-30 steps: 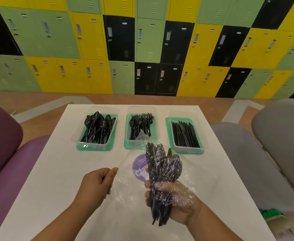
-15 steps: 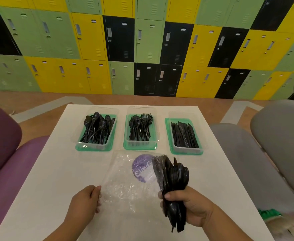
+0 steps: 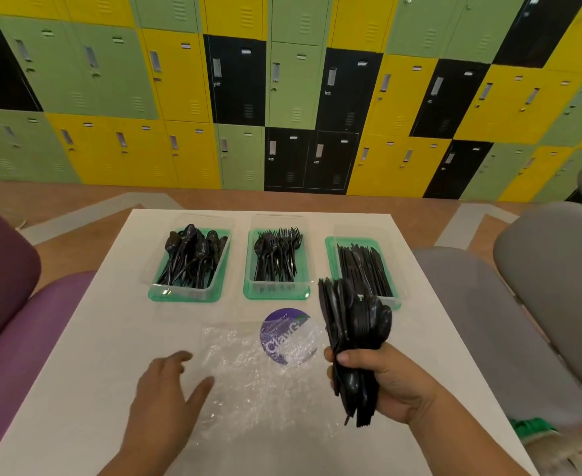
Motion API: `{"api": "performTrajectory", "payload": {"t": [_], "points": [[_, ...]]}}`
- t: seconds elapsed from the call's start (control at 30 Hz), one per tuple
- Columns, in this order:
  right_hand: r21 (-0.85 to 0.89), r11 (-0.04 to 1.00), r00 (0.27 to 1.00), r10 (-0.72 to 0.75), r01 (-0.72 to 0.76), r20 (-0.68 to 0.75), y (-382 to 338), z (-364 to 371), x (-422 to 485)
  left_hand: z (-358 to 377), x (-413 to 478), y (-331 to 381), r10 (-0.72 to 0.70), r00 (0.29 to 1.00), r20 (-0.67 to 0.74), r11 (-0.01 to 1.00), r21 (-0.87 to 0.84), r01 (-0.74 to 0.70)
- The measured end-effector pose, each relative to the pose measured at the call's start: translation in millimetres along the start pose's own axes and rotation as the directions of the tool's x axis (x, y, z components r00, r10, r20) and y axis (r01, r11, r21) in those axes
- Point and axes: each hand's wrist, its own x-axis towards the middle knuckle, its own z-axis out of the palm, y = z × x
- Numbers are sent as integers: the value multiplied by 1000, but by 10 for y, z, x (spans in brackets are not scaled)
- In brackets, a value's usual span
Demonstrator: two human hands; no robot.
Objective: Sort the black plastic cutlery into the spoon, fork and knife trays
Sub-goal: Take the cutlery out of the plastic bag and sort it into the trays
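Black cutlery bundle (image 3: pixel 355 338) fills right hand (image 3: pixel 385 383) near table's (image 3: pixel 87 372) right edge.

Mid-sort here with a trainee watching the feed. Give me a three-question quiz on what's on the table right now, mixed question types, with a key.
1. True or false: the right hand grips a bundle of black cutlery.
2. Multiple choice: where does the clear plastic bag lie? A) inside the fork tray B) flat on the white table, between the hands C) over the knife tray
3. Fill in: from left to right, the trays hold spoons, ____ and knives.

Key
1. True; the fingers wrap the handles.
2. B; the left hand is spread open at its left edge.
3. Forks; spoon tray, fork tray, knife tray.
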Motion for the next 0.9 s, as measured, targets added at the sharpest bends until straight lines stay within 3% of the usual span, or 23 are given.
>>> {"api": "performTrajectory", "payload": {"t": [0.07, 0.13, 0.2, 0.27, 0.37, 0.53, 0.7, 0.9], "points": [[-46, 999, 999, 14, -11, 53, -14, 151, 26, -128, -25, 376, 18, 994, 110, 948, -318, 18], [-102, 995, 995, 26, -16, 95, -10, 322, 63, -241, -48, 708, 57, 889, 454, 749, -609, 262], [-190, 982, 989, 29, -1, 147, -8, 508, 93, -315, -65, 903, 224, 726, 651, 606, -676, 419], [-290, 957, 982, 31, 25, 186, -11, 677, 116, -349, -94, 987, 351, 656, 668, 550, -714, 433], [-396, 918, 983, 63, 11, 172, -27, 821, 145, -381, -115, 1066, 358, 688, 631, 471, -759, 450], [-409, 909, 967, 169, -77, 193, -82, 915, 193, -476, -119, 1092, 316, 748, 584, 405, -795, 450], [-474, 857, 893, 360, -202, 271, -134, 1075, 195, -597, -185, 1080, 251, 798, 547, 398, -810, 430], [-527, 808, 881, 424, -262, 211, -25, 1251, 185, -769, -197, 1043, 187, 838, 513, 286, -844, 453]]}}
